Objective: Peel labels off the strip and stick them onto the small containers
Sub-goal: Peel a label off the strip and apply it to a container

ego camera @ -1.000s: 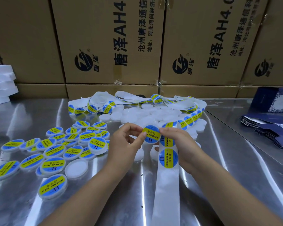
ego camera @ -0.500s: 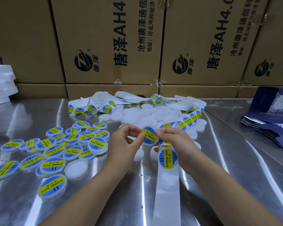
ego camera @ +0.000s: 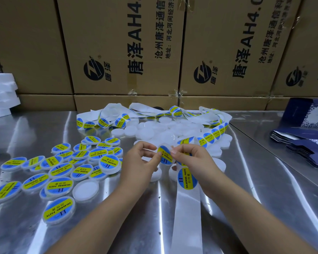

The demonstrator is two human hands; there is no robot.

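My left hand (ego camera: 141, 162) grips a small white container (ego camera: 170, 146) by its left edge, held above the table. A round blue-and-yellow label (ego camera: 165, 155) lies across its face. My right hand (ego camera: 193, 160) pinches the label's right edge with its fingertips. The white label strip (ego camera: 187, 217) runs from under my right palm towards me, with one label on the strip (ego camera: 186, 178) just below that hand. The strip's far end (ego camera: 209, 137) curls back over a pile of plain white containers (ego camera: 165, 131).
Several labelled containers (ego camera: 62, 169) lie spread at the left, with one plain container (ego camera: 85, 189) among them. Empty backing strips (ego camera: 117, 114) lie at the back. Cardboard boxes (ego camera: 125, 52) wall off the rear. Dark blue folded cartons (ego camera: 308, 151) sit right, white foam (ego camera: 0, 96) left.
The peeled label has come off the strip and tilted from facing me to lying against a white container between my hands. The strip has slid slightly towards me.
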